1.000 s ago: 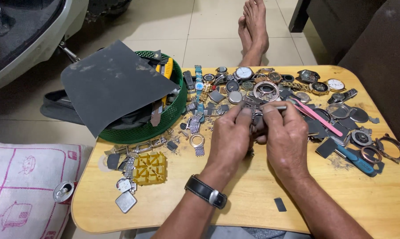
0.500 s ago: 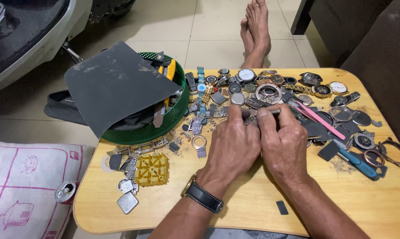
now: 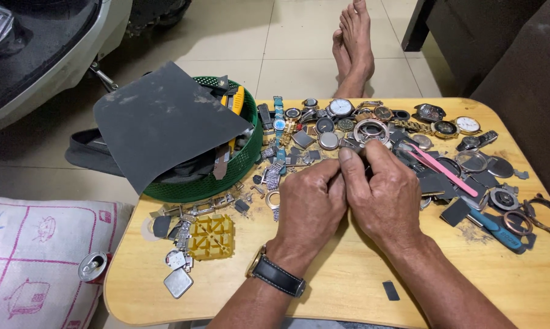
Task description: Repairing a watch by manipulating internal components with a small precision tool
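My left hand and my right hand rest together over the middle of a low wooden table, fingers pinched around a small metal watch part that the fingers mostly hide. A black watch sits on my left wrist. Just beyond my fingertips lies a heap of watch cases, dials and bracelet links. A pink tool lies to the right of my right hand.
A green basket under a dark grey sheet stands at the table's left. A yellow plastic block, a blue-handled tool, metal rings, a can, a printed sack, bare feet and a scooter surround it.
Both hands have stayed pressed together on the small part, shifting slightly; the thin tool seen by my right fingers earlier is no longer visible.
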